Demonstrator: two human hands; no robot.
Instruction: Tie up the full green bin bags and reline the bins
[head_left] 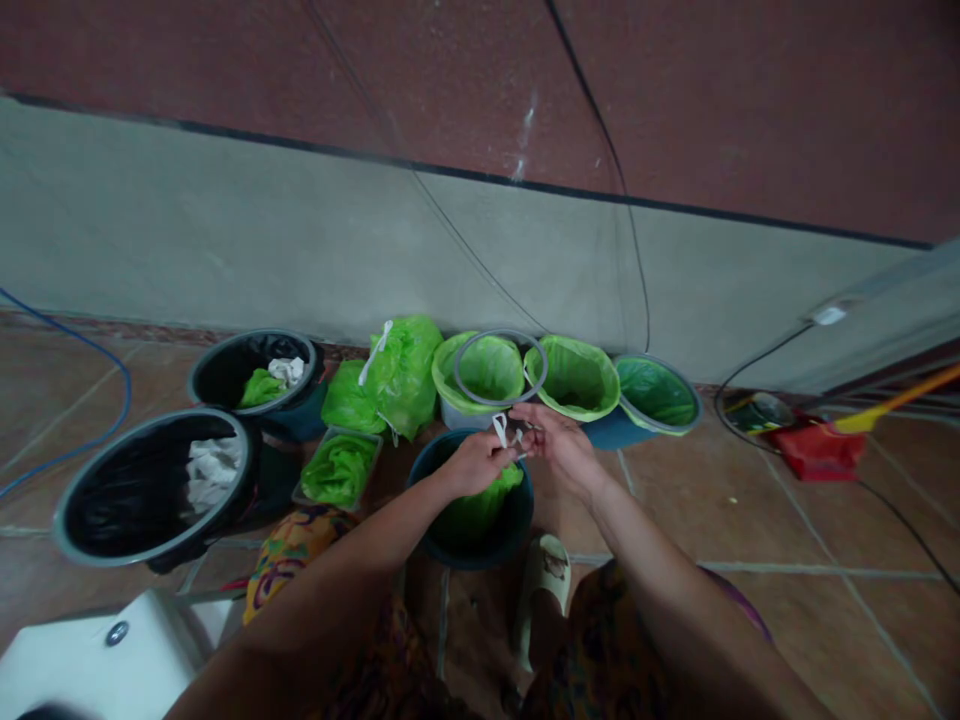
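Observation:
My left hand (480, 465) is closed on the white drawstring (500, 430) of a green plastic bag (480, 510). The bag lies inside a dark teal bin (517, 535) just in front of my feet. My right hand (561, 445) meets the left above the bin's rim, its thumb and fingertips pinching the same string. Part of the bag is hidden behind my left hand and forearm. Close behind my fingers are a bin lined in light green (448, 375) and a loose grey ring (480, 398) resting over its opening.
Along the wall stand another green-lined bin (581, 385), a ringed bin (679, 425) and tied green bags (409, 375). Two black-lined bins (82, 500) (202, 385) sit left, by a tub of green bags (341, 470). A red dustpan (817, 450) lies right; cables cross the floor.

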